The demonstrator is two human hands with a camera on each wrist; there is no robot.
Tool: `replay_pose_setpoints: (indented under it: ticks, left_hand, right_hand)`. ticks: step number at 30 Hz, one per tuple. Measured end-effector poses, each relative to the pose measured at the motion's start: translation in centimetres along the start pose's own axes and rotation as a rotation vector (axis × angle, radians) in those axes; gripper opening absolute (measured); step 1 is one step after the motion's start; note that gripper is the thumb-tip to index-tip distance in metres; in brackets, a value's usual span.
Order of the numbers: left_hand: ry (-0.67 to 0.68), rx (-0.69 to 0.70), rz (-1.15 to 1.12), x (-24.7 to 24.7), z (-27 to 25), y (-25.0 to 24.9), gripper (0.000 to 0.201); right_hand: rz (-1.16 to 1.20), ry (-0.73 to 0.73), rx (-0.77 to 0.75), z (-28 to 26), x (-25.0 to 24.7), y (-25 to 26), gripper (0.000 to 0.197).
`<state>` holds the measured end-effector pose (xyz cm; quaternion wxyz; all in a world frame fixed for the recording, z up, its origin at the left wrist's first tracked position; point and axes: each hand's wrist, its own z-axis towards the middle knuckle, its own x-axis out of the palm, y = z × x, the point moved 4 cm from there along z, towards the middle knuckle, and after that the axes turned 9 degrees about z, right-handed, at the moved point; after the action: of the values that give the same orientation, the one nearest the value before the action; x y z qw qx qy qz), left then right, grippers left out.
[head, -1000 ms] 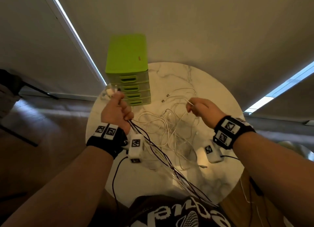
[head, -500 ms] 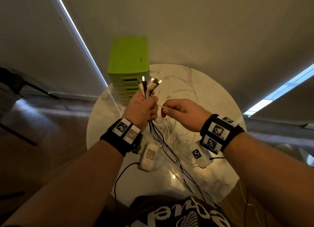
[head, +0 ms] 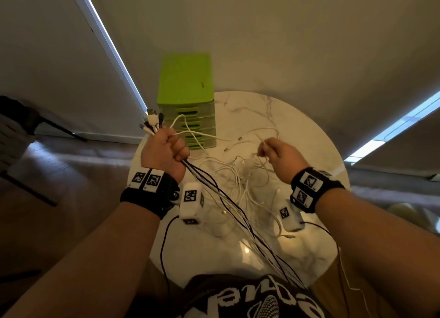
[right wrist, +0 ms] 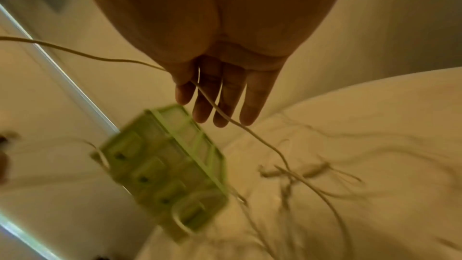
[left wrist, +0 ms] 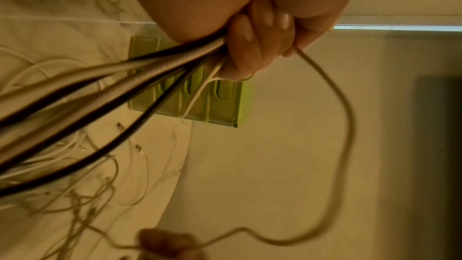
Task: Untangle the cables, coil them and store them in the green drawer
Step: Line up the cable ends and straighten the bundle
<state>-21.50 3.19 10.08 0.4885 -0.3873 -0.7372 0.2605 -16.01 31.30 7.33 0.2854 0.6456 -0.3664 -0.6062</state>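
Head view: left hand (head: 164, 151) fisted round bundle of black and white cables (head: 228, 205), plugs poking out top. Right hand (head: 279, 158) pinches one white cable (head: 188, 133) running across to left fist. Loose white tangle (head: 240, 174) lies on round marble surface (head: 297, 127), green drawer unit (head: 187, 98) at far edge, drawers closed.

Left wrist: fingers (left wrist: 246, 46) clamped on bundle, white cable looping off.

Right wrist: blurry, cable crosses mostly straight fingers (right wrist: 225, 96), thumb grip hidden.

Head view looks down; both wrist views share the green drawer unit (left wrist: 190, 94).
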Motion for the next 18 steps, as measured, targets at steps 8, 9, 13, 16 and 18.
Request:
replay_pose_setpoints:
  ticks: [8,9,13,16,18]
  left_hand:
    - [-0.009,-0.014,0.052,0.2,0.1,1.8,0.028]
    - [-0.006,-0.006,0.050,0.3,0.0,2.1,0.026]
    - [-0.014,-0.009,0.064,0.7,-0.3,2.8,0.024]
    - [-0.040,-0.002,0.097,0.9,-0.5,3.2,0.026]
    - [-0.045,0.009,0.115,1.2,-0.7,3.5,0.027]
  right_hand:
    - [0.445,-0.204,-0.397,0.0,-5.3,15.0,0.021]
    - [0.459,-0.228,-0.448,-0.3,-5.7,15.8,0.021]
    - [0.257,-0.236,-0.448,-0.3,-5.3,14.4,0.021]
    - [0.067,-0.246,-0.359,-0.6,-5.4,9.9,0.026]
    - [-0.002,-0.286,-0.301,-1.2,-6.4,6.7,0.028]
